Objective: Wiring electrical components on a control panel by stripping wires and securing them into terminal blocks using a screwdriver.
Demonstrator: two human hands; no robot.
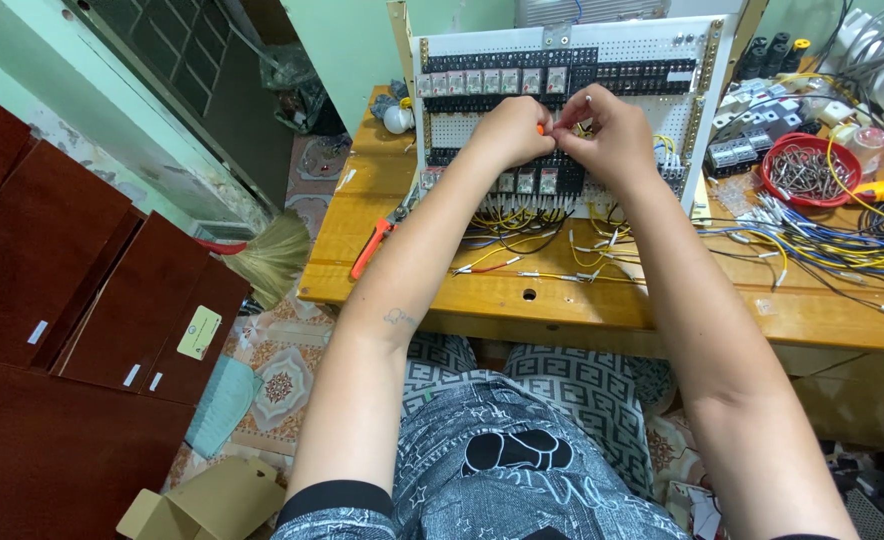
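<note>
A white perforated panel [482, 130] with rows of black relays and terminal blocks leans upright on the wooden table [582, 305]. Both my hands are raised against its middle. My left hand [510, 130] is closed around a small tool with an orange handle [541, 129] that barely shows. My right hand [612, 130] pinches a thin wire end beside it, fingertips touching the left hand. Yellow, black and white wires [562, 225] hang from the panel's lower row onto the table.
Red-handled pliers [371, 248] lie at the table's left edge. A red bowl of metal parts [810, 170], loose relays [742, 150] and a tangle of blue and yellow wires [842, 250] sit to the right. Brown cabinets [82, 300], a broom [272, 255] and a cardboard box [202, 500] are at left.
</note>
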